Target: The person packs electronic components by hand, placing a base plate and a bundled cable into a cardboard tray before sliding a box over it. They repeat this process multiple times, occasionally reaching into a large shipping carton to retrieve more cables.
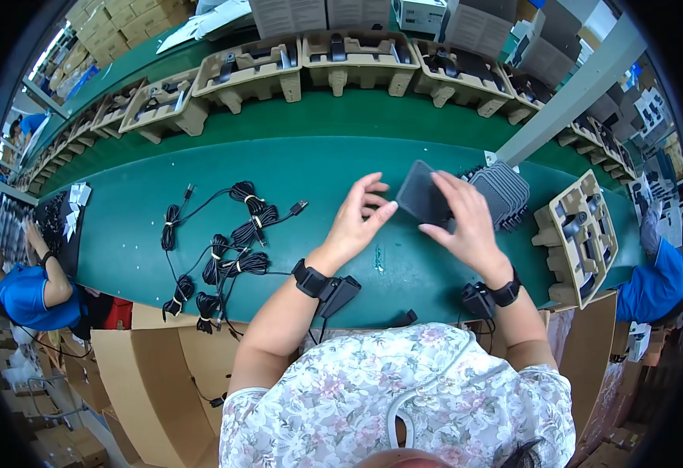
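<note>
My right hand [468, 218] is closed on a dark grey square panel [418, 195] with a finely ribbed face, tilted above the green table [318, 175]. Just left of it is my left hand [357, 214], fingers bent and apart with nothing in them; its thumb tip is close to the panel's edge. Beyond my right hand sits a stack of similar grey ribbed panels [505, 191]. To the left lie several black bundled cables [252, 207], tied with light ties and fitted with plugs. Both my wrists wear black straps with small black boxes.
Moulded cardboard trays [361, 66] holding black parts line a raised green shelf at the back. Another tray [583, 238] stands tilted at right, near a grey post [571, 93]. Open cartons [139, 390] sit below the front edge. People in blue work at left [33, 285] and right [657, 285].
</note>
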A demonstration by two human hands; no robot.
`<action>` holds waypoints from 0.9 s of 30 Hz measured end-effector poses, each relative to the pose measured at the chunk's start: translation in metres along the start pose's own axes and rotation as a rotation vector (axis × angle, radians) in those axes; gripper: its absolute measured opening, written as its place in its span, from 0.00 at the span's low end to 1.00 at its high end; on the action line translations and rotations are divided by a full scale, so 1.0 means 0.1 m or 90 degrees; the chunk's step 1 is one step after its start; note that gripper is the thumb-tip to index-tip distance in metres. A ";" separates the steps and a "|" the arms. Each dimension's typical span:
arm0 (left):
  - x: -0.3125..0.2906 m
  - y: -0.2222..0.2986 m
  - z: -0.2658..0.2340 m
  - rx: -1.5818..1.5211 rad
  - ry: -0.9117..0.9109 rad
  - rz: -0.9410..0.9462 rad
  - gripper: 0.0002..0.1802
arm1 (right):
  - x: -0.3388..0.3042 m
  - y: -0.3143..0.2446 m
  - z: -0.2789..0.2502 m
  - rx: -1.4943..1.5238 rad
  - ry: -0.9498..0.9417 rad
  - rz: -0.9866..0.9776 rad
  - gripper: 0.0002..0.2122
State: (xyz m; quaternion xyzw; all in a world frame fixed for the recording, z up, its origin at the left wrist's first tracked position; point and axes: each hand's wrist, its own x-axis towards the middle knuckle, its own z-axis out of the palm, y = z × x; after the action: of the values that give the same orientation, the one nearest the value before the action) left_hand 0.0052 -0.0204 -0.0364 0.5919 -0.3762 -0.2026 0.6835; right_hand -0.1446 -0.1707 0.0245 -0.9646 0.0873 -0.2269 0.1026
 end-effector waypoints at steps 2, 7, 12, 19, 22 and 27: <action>-0.03 0.01 -0.01 0.000 0.003 -0.009 0.19 | 0.15 -0.17 0.07 0.071 -0.018 -0.085 0.36; 0.03 0.22 -0.13 -0.256 0.070 -0.061 0.18 | 0.44 -0.17 0.32 0.253 0.129 0.024 0.26; 0.12 0.20 -0.22 -0.386 0.135 -0.068 0.14 | 0.72 0.06 0.51 0.824 -0.156 0.254 0.13; 0.13 0.20 -0.36 -0.400 0.129 -0.105 0.13 | 1.14 -0.16 0.45 0.866 -0.201 0.164 0.13; 0.16 0.15 -0.40 -0.251 0.159 -0.117 0.12 | 1.26 -0.03 0.43 0.778 0.008 0.118 0.15; 0.05 -0.01 -0.33 0.299 0.176 0.048 0.08 | 1.39 -0.08 0.25 0.485 -0.181 -0.117 0.17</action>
State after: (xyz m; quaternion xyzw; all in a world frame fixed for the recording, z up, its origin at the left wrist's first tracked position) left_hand 0.0337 -0.0030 -0.0366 0.7418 -0.3375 -0.0018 0.5795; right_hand -0.0098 -0.1883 0.0626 -0.8830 -0.1040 -0.1160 0.4427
